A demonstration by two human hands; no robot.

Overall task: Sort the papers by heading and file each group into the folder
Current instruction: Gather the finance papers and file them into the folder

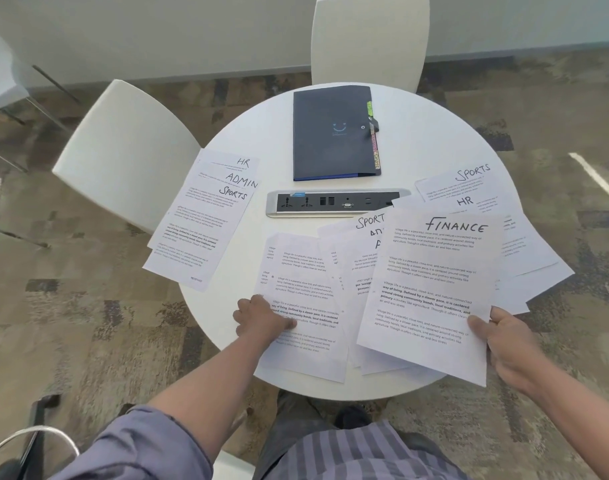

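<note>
Where the FINANCE sheet (431, 282) overlaps, headings beneath (2 partly) are hidden.

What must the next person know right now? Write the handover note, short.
Right hand pinches the FINANCE sheet by its lower right edge.
Left hand presses on the loose sheets at the near edge.
The stack at left shows HR, ADMIN and SPORTS headings; SPORTS and HR sheets lie fanned at right.
Folder lies closed at the far side.
Done: nothing filed.
Left: sort everything, then file.

Matt white paper sheets (431, 271), smooth table (434, 133).
</note>
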